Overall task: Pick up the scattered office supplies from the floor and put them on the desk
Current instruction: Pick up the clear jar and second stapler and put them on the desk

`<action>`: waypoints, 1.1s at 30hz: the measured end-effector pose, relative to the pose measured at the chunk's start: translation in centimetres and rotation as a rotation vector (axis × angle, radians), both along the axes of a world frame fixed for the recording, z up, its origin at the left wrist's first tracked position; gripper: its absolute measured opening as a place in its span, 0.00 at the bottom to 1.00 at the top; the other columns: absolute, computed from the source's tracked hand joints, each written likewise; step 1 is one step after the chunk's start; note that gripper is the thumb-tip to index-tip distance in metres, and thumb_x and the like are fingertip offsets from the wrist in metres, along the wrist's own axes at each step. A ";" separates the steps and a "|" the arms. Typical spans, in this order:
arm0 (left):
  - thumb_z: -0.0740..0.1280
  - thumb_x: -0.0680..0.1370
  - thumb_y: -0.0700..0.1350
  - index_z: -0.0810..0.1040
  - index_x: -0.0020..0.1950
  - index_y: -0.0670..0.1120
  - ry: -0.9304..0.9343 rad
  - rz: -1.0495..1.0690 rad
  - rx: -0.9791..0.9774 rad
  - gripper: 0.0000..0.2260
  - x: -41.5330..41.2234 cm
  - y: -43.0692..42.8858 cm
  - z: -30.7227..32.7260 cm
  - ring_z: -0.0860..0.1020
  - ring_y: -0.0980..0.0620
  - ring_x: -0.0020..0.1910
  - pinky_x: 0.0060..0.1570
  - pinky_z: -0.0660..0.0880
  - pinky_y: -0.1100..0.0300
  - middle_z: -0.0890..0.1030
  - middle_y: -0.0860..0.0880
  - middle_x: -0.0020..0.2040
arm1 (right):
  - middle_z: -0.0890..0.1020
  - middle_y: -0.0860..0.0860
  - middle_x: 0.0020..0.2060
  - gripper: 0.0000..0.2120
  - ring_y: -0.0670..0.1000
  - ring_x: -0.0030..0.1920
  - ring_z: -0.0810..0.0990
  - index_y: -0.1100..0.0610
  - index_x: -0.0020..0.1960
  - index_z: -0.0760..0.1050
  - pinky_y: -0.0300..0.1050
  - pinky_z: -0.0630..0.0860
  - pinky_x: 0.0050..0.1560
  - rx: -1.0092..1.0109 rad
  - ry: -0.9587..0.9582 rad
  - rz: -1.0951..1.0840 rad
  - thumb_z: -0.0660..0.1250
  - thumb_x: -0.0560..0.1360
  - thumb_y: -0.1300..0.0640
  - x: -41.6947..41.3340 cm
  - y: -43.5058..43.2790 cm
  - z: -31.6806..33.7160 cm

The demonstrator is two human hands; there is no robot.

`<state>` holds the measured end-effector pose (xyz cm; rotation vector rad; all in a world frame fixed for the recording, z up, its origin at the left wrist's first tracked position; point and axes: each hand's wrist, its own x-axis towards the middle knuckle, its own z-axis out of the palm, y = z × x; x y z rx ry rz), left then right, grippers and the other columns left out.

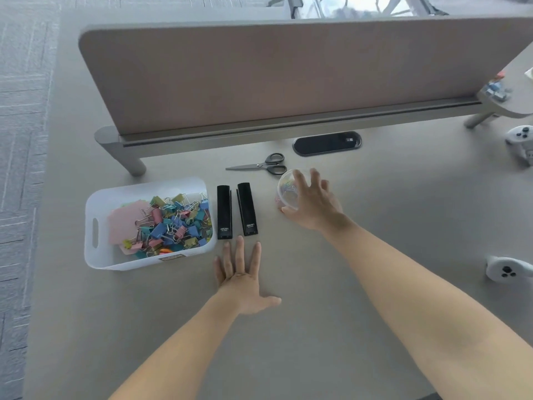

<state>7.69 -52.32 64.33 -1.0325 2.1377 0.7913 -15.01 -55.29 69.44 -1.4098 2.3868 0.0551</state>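
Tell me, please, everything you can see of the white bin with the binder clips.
The white bin is a translucent plastic tub with rounded corners, a slot handle in its left wall and a small label low on its near wall. It stands upright on the desk, left of two black staplers. Inside lie many colourful binder clips and pink paper sheets. Neither hand touches it.

Right hand [313, 204] cups a clear tub [285, 189] of paperclips on the surface [375, 212]; left hand [245, 277] lies flat, fingers spread, near two staplers [236, 211].
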 end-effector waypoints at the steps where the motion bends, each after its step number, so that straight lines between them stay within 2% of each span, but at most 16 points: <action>1: 0.61 0.67 0.75 0.18 0.69 0.55 -0.005 -0.004 0.008 0.56 0.0 0.0 0.0 0.16 0.37 0.64 0.67 0.26 0.37 0.13 0.43 0.65 | 0.53 0.57 0.74 0.40 0.65 0.67 0.64 0.47 0.74 0.52 0.59 0.72 0.62 0.000 -0.008 0.022 0.68 0.70 0.37 0.1 0.1 -0.1; 9: 0.61 0.67 0.76 0.18 0.69 0.55 -0.027 -0.017 0.001 0.57 -0.1 -0.1 0.0 0.16 0.36 0.65 0.68 0.27 0.36 0.13 0.43 0.65 | 0.49 0.55 0.77 0.43 0.63 0.70 0.63 0.45 0.76 0.51 0.58 0.72 0.62 -0.015 -0.052 0.061 0.70 0.70 0.38 0.0 -0.1 0.5; 13: 0.61 0.67 0.76 0.18 0.70 0.55 -0.025 -0.013 -0.005 0.57 -0.1 0.1 0.1 0.16 0.36 0.64 0.67 0.26 0.36 0.13 0.43 0.65 | 0.36 0.50 0.79 0.49 0.63 0.75 0.58 0.38 0.77 0.38 0.58 0.69 0.64 0.047 -0.053 -0.018 0.67 0.69 0.32 0.9 0.7 0.9; 15: 0.60 0.67 0.76 0.18 0.69 0.54 -0.028 -0.015 -0.011 0.57 -0.2 0.0 0.1 0.16 0.35 0.64 0.67 0.26 0.36 0.13 0.43 0.64 | 0.34 0.50 0.78 0.50 0.63 0.76 0.57 0.38 0.77 0.35 0.59 0.69 0.65 0.024 -0.077 -0.071 0.66 0.69 0.32 2.0 2.0 1.1; 18: 0.60 0.66 0.77 0.18 0.70 0.54 -0.023 -0.012 -0.020 0.57 -0.1 0.1 0.4 0.17 0.35 0.65 0.68 0.27 0.35 0.13 0.42 0.64 | 0.40 0.51 0.79 0.46 0.61 0.74 0.59 0.42 0.78 0.39 0.58 0.69 0.66 0.009 -0.084 -0.123 0.65 0.72 0.35 2.8 5.3 1.5; 21: 0.61 0.65 0.77 0.20 0.71 0.53 -0.018 -0.006 -0.052 0.59 -0.1 0.1 0.8 0.20 0.34 0.68 0.67 0.28 0.36 0.17 0.41 0.68 | 0.62 0.55 0.72 0.30 0.59 0.70 0.67 0.51 0.74 0.60 0.53 0.71 0.63 -0.029 -0.034 -0.104 0.61 0.77 0.41 2.9 9.8 2.6; 23: 0.64 0.67 0.74 0.25 0.75 0.52 -0.012 0.017 -0.106 0.58 -0.6 0.7 1.6 0.26 0.32 0.72 0.70 0.33 0.35 0.23 0.39 0.73 | 0.72 0.54 0.64 0.20 0.59 0.65 0.72 0.53 0.67 0.70 0.51 0.72 0.59 -0.018 0.003 -0.053 0.59 0.79 0.44 3.2 13.2 3.7; 26: 0.67 0.73 0.63 0.49 0.80 0.46 0.081 0.081 -0.107 0.44 -1.6 2.8 4.1 0.44 0.34 0.78 0.73 0.54 0.40 0.47 0.40 0.80 | 0.77 0.53 0.59 0.15 0.58 0.61 0.76 0.52 0.61 0.76 0.51 0.75 0.59 0.010 -0.047 -0.081 0.59 0.79 0.49 4.3 18.6 5.2; 27: 0.67 0.74 0.61 0.56 0.78 0.46 0.101 0.059 -0.071 0.39 -1.9 4.0 5.1 0.54 0.37 0.77 0.71 0.61 0.44 0.57 0.43 0.78 | 0.79 0.53 0.57 0.13 0.57 0.60 0.77 0.52 0.59 0.78 0.49 0.74 0.58 -0.031 -0.083 -0.130 0.61 0.79 0.50 4.9 20.2 5.8; 29: 0.68 0.75 0.60 0.68 0.73 0.47 0.132 -0.057 0.016 0.30 -2.1 7.3 7.3 0.70 0.42 0.69 0.62 0.72 0.51 0.72 0.47 0.71 | 0.83 0.51 0.51 0.10 0.53 0.55 0.80 0.54 0.55 0.81 0.44 0.74 0.56 -0.164 -0.186 -0.287 0.64 0.78 0.53 6.3 23.0 7.3; 31: 0.68 0.75 0.58 0.74 0.67 0.47 0.173 -0.141 0.072 0.25 -2.0 11.6 9.0 0.77 0.44 0.61 0.55 0.75 0.55 0.78 0.47 0.63 | 0.85 0.47 0.44 0.08 0.49 0.49 0.82 0.52 0.52 0.82 0.44 0.75 0.53 -0.321 -0.310 -0.471 0.65 0.77 0.52 8.2 25.8 9.0; 33: 0.67 0.75 0.57 0.77 0.63 0.48 0.250 -0.148 0.073 0.21 -1.4 16.0 10.3 0.80 0.45 0.54 0.49 0.75 0.57 0.81 0.47 0.58 | 0.85 0.46 0.38 0.07 0.49 0.46 0.83 0.51 0.49 0.82 0.47 0.78 0.53 -0.447 -0.347 -0.530 0.66 0.76 0.52 10.5 29.2 10.6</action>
